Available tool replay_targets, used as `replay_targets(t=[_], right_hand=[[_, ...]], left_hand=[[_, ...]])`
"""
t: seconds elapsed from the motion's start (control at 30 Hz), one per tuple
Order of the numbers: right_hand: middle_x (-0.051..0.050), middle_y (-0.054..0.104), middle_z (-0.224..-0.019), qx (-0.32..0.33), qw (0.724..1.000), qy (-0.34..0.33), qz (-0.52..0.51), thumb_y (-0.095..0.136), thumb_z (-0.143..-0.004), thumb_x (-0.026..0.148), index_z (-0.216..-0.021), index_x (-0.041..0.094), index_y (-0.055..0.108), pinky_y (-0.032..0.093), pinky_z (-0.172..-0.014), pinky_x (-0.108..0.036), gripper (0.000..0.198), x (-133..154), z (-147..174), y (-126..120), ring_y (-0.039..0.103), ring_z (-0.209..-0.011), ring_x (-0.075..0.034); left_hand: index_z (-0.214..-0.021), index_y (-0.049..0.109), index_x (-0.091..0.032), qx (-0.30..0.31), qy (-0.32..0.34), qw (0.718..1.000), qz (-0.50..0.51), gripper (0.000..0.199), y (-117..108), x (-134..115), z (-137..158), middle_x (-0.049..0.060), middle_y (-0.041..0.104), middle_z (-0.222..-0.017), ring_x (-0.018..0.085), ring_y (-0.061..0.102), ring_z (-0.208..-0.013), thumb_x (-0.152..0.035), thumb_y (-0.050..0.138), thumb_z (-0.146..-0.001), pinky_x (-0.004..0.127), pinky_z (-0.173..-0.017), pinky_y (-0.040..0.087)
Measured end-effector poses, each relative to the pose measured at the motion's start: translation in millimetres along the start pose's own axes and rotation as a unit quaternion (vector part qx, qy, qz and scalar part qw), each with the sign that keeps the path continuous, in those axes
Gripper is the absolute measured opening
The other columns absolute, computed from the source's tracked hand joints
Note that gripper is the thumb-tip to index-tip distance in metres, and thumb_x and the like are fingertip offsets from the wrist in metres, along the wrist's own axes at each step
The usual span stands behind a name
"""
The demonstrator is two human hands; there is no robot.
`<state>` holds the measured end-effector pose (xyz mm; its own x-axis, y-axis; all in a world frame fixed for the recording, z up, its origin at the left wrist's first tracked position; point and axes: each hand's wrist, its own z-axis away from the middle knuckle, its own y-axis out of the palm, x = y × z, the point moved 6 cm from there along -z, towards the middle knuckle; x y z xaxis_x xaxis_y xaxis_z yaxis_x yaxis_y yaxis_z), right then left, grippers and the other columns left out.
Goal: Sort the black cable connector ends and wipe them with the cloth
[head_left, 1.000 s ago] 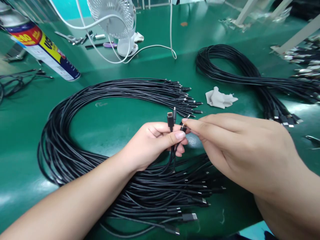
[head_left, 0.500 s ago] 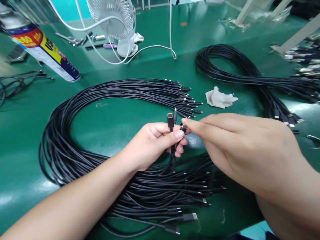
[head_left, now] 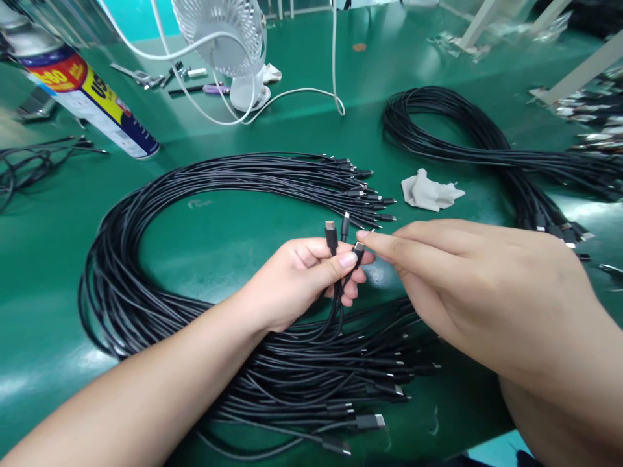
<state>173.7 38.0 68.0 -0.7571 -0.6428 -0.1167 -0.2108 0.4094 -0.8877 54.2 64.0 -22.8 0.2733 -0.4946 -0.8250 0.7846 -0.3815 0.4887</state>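
My left hand (head_left: 306,279) is closed around the ends of a few black USB cables (head_left: 331,239). Their plugs stick up past the thumb, one with an orange-tinted metal tip. A metal-tipped plug (head_left: 359,250) sits at the thumb tip, tilted right. My right hand (head_left: 467,279) is closed in a pinch just to the right of this plug. A thin pale sliver shows at its fingertips, too small to name. Beneath and behind my hands, a large bundle of black cables (head_left: 114,259) curves in a U, both sets of plug ends pointing right.
A second coil of black cables (head_left: 445,120) lies at the back right, near a crumpled whitish cloth (head_left: 431,191). At the back stand a white fan (head_left: 219,39) with a trailing white cord and a spray can (head_left: 97,97). Loose cables (head_left: 36,162) lie far left.
My right fingertips have drawn slightly away from the plug at my left thumb, and more of its metal tip shows. The plugs in my left hand have shifted slightly.
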Motion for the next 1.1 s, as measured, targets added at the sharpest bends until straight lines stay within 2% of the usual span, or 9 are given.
replay_targets(t=[0.1,0.2,0.3,0.37,0.5,0.67,1.1], right_hand=[[-0.003,0.074,-0.081,0.009,0.998,0.036,-0.048,0.05,-0.092,0.015,-0.099,0.019,0.072,0.039,-0.053,-0.03,0.023,-5.5,0.2,2.0,0.066,-0.067,-0.017],[-0.003,0.073,-0.088,0.026,0.983,0.087,-0.162,0.054,-0.091,0.02,-0.105,0.021,0.069,0.043,-0.057,-0.029,0.02,-14.4,-1.4,9.1,0.066,-0.072,-0.017],[-0.002,0.072,-0.085,0.04,0.953,0.101,-0.282,0.056,-0.091,0.018,-0.095,0.02,0.068,0.045,-0.059,-0.026,0.014,-19.1,-6.5,16.8,0.065,-0.072,-0.015],[-0.001,0.071,-0.077,0.035,0.94,0.099,-0.324,0.055,-0.09,0.016,-0.086,0.019,0.067,0.045,-0.058,-0.025,0.013,-20.9,-10.4,18.7,0.063,-0.067,-0.013],[0.0,0.067,-0.069,0.029,0.94,0.089,-0.328,0.056,-0.089,0.014,-0.078,0.019,0.065,0.042,-0.055,-0.024,0.015,-22.0,-14.3,19.6,0.059,-0.061,-0.012],[0.002,0.064,-0.066,0.022,0.942,0.085,-0.323,0.059,-0.088,0.012,-0.078,0.018,0.063,0.04,-0.052,-0.023,0.013,-22.8,-12.5,21.6,0.056,-0.059,-0.01],[-0.001,0.07,-0.074,0.031,0.946,0.068,-0.316,0.055,-0.089,0.01,-0.082,0.019,0.065,0.046,-0.058,-0.024,0.014,-22.2,-12.5,21.1,0.062,-0.065,-0.012]], left_hand=[[-0.085,0.073,-0.013,0.0,0.002,1.0,0.002,0.021,-0.9,0.1,-0.8,0.0,0.064,-0.071,0.009,0.058,-0.057,-0.034,0.073,-0.081,0.024,-0.056,0.041],[-0.077,0.071,-0.013,0.0,0.009,1.0,-0.001,0.021,-1.2,-0.3,-0.8,0.0,0.064,-0.069,0.009,0.058,-0.057,-0.034,0.073,-0.081,0.024,-0.056,0.041],[-0.077,0.071,-0.013,0.006,0.012,1.0,-0.006,0.023,0.0,-1.1,-0.5,0.0,0.064,-0.069,0.009,0.057,-0.056,-0.035,0.073,-0.08,0.024,-0.055,0.04],[-0.082,0.072,-0.013,0.011,0.012,1.0,-0.004,0.022,1.2,-1.4,-0.3,0.0,0.064,-0.07,0.008,0.057,-0.056,-0.035,0.074,-0.08,0.023,-0.054,0.041],[-0.087,0.074,-0.013,0.013,0.005,1.0,0.0,0.024,1.9,-0.3,-0.2,0.0,0.063,-0.07,0.009,0.058,-0.056,-0.035,0.075,-0.078,0.023,-0.054,0.042],[-0.089,0.074,-0.013,0.013,0.005,1.0,-0.01,0.027,0.9,1.2,-0.9,0.0,0.063,-0.071,0.009,0.058,-0.055,-0.037,0.075,-0.078,0.023,-0.053,0.043],[-0.088,0.074,-0.012,0.017,0.013,1.0,-0.013,0.026,0.7,1.2,-1.5,0.0,0.063,-0.07,0.008,0.057,-0.054,-0.036,0.075,-0.078,0.023,-0.053,0.044]])
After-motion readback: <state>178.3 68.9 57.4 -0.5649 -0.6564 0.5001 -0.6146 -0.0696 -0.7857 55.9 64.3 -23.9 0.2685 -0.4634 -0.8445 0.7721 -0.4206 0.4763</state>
